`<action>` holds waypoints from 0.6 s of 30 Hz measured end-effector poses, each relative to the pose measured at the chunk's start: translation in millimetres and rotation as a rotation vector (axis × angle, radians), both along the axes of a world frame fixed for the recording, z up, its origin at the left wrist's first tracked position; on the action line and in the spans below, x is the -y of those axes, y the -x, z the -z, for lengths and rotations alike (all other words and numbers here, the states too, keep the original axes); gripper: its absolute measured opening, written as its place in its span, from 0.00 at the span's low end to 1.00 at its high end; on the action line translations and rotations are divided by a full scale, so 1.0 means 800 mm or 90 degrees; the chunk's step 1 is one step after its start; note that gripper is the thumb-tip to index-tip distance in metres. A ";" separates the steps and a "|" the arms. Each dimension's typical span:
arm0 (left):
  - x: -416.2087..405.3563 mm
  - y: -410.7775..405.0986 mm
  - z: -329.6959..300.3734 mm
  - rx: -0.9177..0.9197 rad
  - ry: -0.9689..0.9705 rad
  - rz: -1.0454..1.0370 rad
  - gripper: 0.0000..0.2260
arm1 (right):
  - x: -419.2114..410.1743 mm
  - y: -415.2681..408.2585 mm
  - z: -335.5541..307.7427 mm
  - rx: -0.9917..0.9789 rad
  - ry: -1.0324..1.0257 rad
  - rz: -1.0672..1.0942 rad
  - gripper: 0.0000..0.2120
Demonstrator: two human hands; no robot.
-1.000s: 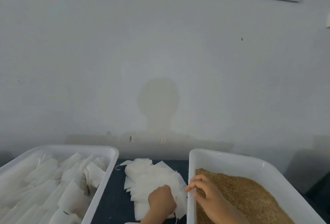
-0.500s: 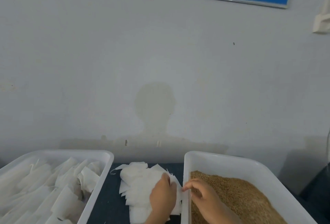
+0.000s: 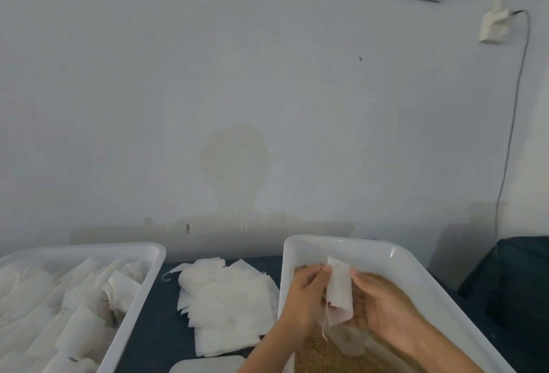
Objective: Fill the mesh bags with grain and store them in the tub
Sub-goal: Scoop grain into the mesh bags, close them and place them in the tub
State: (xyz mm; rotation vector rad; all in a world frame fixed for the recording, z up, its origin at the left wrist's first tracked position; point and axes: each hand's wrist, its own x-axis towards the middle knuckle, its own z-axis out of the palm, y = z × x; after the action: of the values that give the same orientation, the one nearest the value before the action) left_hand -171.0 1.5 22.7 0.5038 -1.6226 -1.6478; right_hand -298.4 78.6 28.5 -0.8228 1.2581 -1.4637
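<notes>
Mesh bag (image 3: 339, 289), white, thin, seemingly empty, held over grain (image 3: 320, 355)

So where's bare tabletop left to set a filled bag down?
Little. A dark strip runs between the left tub and the empty-bag pile; another lies right of the grain tub. The middle is crowded with bags, and both hands hold a bag over the grain.

Bare dark tabletop (image 3: 160, 325) between bag-filled tub (image 3: 139, 298) and bag pile (image 3: 228, 307).
</notes>
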 end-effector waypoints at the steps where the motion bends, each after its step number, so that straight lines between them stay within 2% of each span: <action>1: -0.001 0.002 0.007 0.016 -0.009 0.007 0.13 | -0.001 0.000 0.007 -0.032 -0.006 0.037 0.23; 3: -0.002 0.006 0.018 0.063 -0.003 0.007 0.13 | -0.001 -0.005 0.022 -0.152 -0.031 0.110 0.21; 5: -0.001 0.009 0.026 0.115 0.045 -0.022 0.14 | -0.003 -0.010 0.027 -0.368 -0.034 0.168 0.15; 6: 0.000 0.010 0.028 0.128 0.072 -0.038 0.15 | -0.003 -0.010 0.029 -0.426 -0.015 0.168 0.13; 7: 0.000 0.010 0.029 0.132 0.093 -0.047 0.16 | -0.003 -0.011 0.030 -0.411 0.006 0.135 0.13; 10: -0.004 0.011 0.028 0.107 0.090 -0.018 0.13 | -0.002 -0.017 0.026 -0.200 0.035 0.025 0.10; 12: -0.003 0.011 0.028 0.086 0.074 0.014 0.12 | -0.001 -0.017 0.027 -0.117 0.053 0.031 0.11; 14: -0.002 0.011 0.031 0.089 0.081 0.029 0.14 | -0.001 -0.018 0.026 -0.074 0.072 0.042 0.11; 18: -0.006 0.006 0.030 0.094 0.110 0.063 0.17 | -0.001 -0.017 0.025 -0.063 0.076 0.038 0.15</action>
State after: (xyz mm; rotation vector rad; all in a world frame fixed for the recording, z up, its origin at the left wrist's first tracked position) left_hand -176.2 6.0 -1.2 0.4740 -1.9061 -1.5537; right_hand -284.7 79.5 8.4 -0.9550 1.2883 -1.5748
